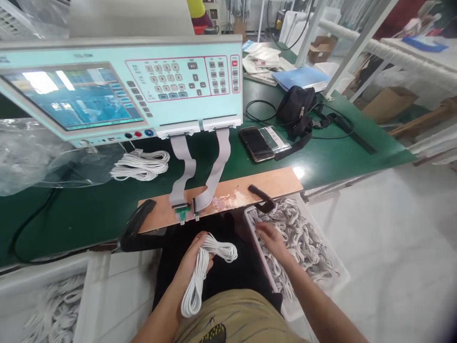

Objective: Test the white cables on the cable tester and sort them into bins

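Note:
My left hand [194, 255] is closed around a coiled bundle of white cable [194, 290], above my lap. The coil is pinched at its middle, with loops spreading up to the right and down. My right hand [272, 240] is over the left side of a white bin [341, 281] full of bundled white cables [303, 238]. Its fingers look loosely bent and apart, with no cable visible in them. In front of me, two grey ribbon cables [183, 164] run from a tester [185, 107] to small connector boards [183, 214] on a wooden board [274, 180].
Black clamps [137, 226] grip the board at the table edge. Another white cable bundle [141, 164] lies under the tester beside clear plastic bags [32, 157]. A phone [256, 144] and black pouch [297, 107] are at right. A second cable bin [53, 305] stands lower left.

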Demonstrator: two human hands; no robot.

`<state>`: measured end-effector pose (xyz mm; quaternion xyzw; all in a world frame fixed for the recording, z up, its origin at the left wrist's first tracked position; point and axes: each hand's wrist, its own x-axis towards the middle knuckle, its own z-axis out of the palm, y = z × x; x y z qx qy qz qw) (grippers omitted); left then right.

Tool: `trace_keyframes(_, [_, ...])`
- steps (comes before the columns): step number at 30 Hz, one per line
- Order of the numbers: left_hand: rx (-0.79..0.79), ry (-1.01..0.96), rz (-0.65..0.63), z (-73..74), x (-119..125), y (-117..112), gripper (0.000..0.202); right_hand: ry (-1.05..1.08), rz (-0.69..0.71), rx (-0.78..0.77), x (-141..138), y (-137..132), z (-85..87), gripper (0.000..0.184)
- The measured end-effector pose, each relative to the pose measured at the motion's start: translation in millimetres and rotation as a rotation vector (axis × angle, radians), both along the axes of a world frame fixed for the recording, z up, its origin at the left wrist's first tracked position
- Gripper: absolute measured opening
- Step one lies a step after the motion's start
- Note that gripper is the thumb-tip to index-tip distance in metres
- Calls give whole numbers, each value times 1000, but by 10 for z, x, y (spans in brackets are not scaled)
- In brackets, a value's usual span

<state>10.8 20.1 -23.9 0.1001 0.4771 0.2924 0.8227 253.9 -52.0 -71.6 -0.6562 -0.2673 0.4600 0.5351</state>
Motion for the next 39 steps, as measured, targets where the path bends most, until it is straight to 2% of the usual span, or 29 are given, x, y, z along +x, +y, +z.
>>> trace_keyframes(3, [-63, 24, -33, -54, -32, -8, 29, -234, 510, 272, -389, -26, 302, 30])
trace_keyframes(5, [-93, 66, -120, -51, -71, -13, 30, -316, 721, 401, -498, 7, 533, 32])
trace_keyframes(9, [-25, 104, -337, 17, -180, -24, 37, -384, 1104, 478, -529, 99, 891, 30])
trace_keyframes(12, [47, 119, -522, 38, -220, -62, 35, -519, 1324, 533, -639, 117, 986, 29])
trace_keyframes(15, [96, 70, -647, -49, -193, -153, 31, -610, 1434, 584, -827, 71, 915, 20])
trace_keyframes(17, [146, 35, -661, -171, -158, -242, 30, -619, 1406, 587, -940, 15, 794, 19])
trace_keyframes(20, [188, 82, -642, -370, -134, -368, 28, -574, 1287, 547, -1051, -87, 578, 18])
trace_keyframes(23, [226, 191, -610, -440, -199, -410, 29, -446, 1145, 485, -1103, -182, 415, 16])
trace_keyframes(27, [486, 359, -579, -271, -388, -351, 21, -358, 889, 335, -1145, -239, 307, 20])
trace_keyframes(29, [509, 330, -612, -172, -453, -332, 20, -386, 814, 293, -1178, -226, 271, 22])
trace_keyframes(32, [466, 320, -615, -103, -470, -326, 22, -498, 779, 277, -1233, -142, 252, 25])
trace_keyframes(35, [534, 414, -498, -82, -441, -278, 24, -552, 748, 272, -1249, 40, 327, 27])
trace_keyframes(39, [710, 548, -204, 24, -414, -123, 22, -449, 684, 303, -1223, 385, 536, 21])
